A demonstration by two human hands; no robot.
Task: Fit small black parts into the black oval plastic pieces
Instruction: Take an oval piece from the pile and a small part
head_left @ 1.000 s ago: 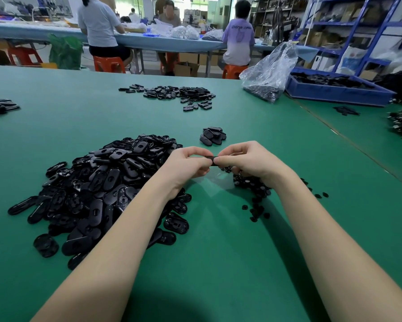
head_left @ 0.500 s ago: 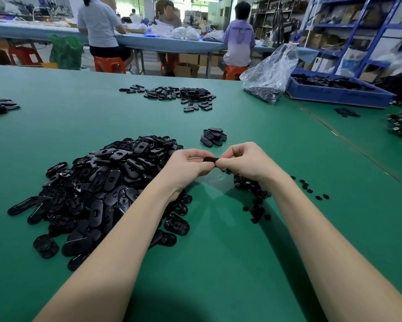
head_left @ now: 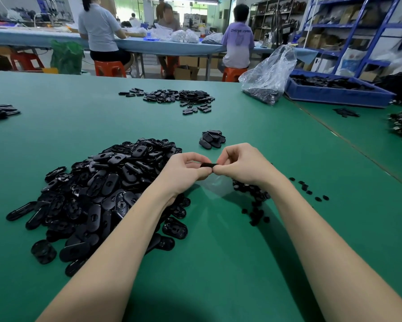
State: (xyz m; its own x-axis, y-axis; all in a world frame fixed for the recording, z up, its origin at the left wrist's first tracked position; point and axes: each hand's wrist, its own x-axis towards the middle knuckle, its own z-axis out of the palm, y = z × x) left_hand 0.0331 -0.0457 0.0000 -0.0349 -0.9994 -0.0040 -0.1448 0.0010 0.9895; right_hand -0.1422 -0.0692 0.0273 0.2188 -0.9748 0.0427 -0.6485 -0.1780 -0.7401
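Large heap of black oval pieces: piled toward the worktop's left edge. Left hand: fingers curled, one oval piece pinched edge-on above the worktop's middle. Right hand: fingers curled, pinched on the same piece's other end. Since a second ago, the hands have been lifted slightly and closed tighter; an insert is judged to be pressed home. Small black parts: scattered beneath the right wrist. Finished pile: just beyond the hands.
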